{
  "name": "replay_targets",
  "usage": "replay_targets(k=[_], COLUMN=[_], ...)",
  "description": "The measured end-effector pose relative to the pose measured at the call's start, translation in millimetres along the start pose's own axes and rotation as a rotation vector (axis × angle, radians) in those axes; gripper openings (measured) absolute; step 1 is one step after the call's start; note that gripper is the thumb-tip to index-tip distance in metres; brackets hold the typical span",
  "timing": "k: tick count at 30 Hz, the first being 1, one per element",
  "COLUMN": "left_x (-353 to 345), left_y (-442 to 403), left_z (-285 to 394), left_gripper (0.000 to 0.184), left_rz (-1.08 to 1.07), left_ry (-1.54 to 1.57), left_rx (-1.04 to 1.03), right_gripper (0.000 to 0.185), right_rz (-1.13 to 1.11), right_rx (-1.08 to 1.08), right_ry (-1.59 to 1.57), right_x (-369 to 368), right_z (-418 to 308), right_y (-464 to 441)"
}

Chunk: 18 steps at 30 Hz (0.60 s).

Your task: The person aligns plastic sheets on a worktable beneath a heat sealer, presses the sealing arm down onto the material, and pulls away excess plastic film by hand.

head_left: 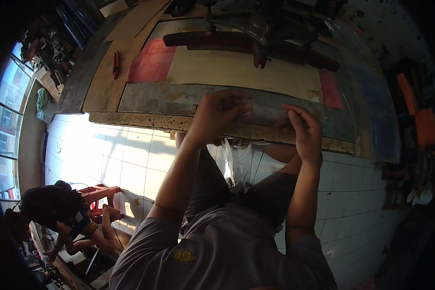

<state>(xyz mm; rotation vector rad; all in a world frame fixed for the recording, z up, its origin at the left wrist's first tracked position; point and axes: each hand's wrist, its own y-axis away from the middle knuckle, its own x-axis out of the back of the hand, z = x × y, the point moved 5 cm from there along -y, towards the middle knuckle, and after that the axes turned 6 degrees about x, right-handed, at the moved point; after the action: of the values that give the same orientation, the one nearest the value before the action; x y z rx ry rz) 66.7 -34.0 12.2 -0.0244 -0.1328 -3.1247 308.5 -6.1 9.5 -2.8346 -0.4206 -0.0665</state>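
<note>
Worn workbench (145, 120), left hand (221, 113), right hand (305, 126), clear plastic (268, 114) pinched between

We hold a see-through film (267, 115), thin and blurred in outline, spanning between our hands (218, 113) (305, 126) above the surface (152, 98).

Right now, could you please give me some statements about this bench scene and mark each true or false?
1. Pink pieces lie at both ends of the pale sheet. True.
2. The wearer's palms are pressed together. False: the left hand and right hand are apart.
3. The red tool lies left of the pale sheet. True.
4. The other person leans on the bench. False: that person is away from it, near a red stool.
</note>
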Motion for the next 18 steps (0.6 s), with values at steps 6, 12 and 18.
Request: replay_targets(k=[6,12,18], left_x=[1.4,2.7,2.9], left_y=[-1.2,-1.8,-1.6], left_z=[-5.1,-6.7,-3.5], left_gripper=[0.025,0.024,0.021], left_rz=[0.026,0.049,0.048], left_ry=[0.033,0.013,0.015], left_rx=[0.001,-0.001,-0.003], right_gripper=[0.025,0.027,0.028], right_rz=[-0.037,-0.033,-0.031], right_rx=[0.037,0.009,0.000], right_ry=[-0.013,0.011,0.010], right_x=[0.8,-1.3,0.1], right_z=[0.5,1.4,4.4], right_y=[0.5,1.3,1.0])
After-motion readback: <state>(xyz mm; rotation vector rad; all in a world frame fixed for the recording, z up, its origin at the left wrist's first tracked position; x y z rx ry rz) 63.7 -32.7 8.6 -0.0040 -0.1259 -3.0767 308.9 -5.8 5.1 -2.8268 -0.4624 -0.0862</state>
